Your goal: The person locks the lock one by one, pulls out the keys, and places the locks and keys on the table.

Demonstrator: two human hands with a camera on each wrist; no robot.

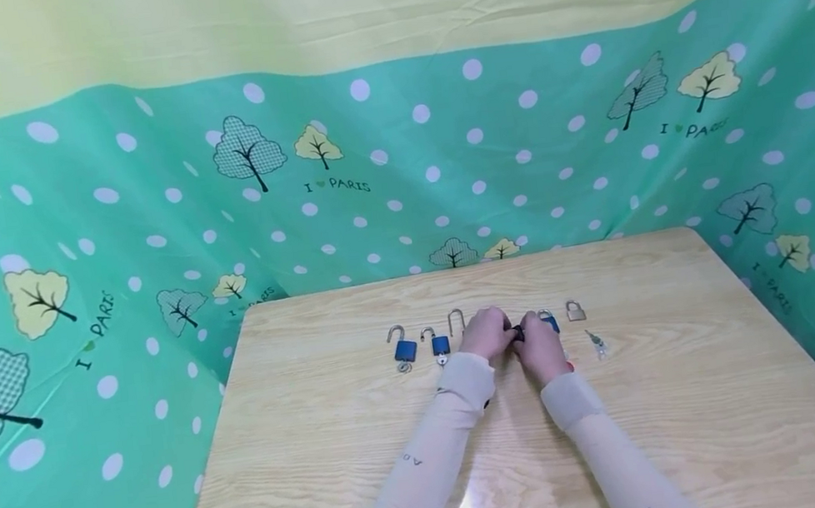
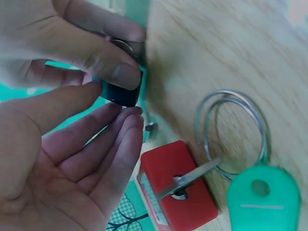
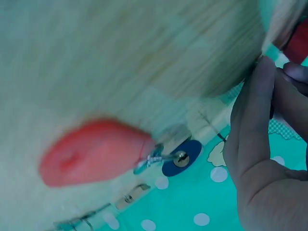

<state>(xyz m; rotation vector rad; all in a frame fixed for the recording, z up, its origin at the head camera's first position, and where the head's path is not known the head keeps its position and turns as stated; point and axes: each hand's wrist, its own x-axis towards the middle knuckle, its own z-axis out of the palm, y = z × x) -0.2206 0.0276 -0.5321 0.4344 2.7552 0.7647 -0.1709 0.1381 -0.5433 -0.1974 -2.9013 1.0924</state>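
My left hand [image 1: 487, 333] and right hand [image 1: 541, 348] meet over the row of padlocks. Between them is a small black block that looks like a padlock [image 2: 124, 95], mostly covered by fingers. In the left wrist view my left thumb and fingertips pinch its lower side, while my right thumb presses on its upper face. A thin metal ring shows beside the right fingers. Close to my left hand lies a red padlock [image 2: 179, 192] with a key [image 2: 190, 177] in it, a wire ring [image 2: 263, 132] and a green tag [image 2: 263, 199].
Left of my hands, two blue padlocks [image 1: 405, 351] lie with shackles raised. On the right are another blue padlock [image 3: 168, 166] with a red tag [image 3: 96, 155], a steel padlock [image 1: 575, 312] and a small bunch of keys [image 1: 596, 344]. A patterned green curtain [image 1: 347, 252] borders the wooden table [image 1: 307, 433].
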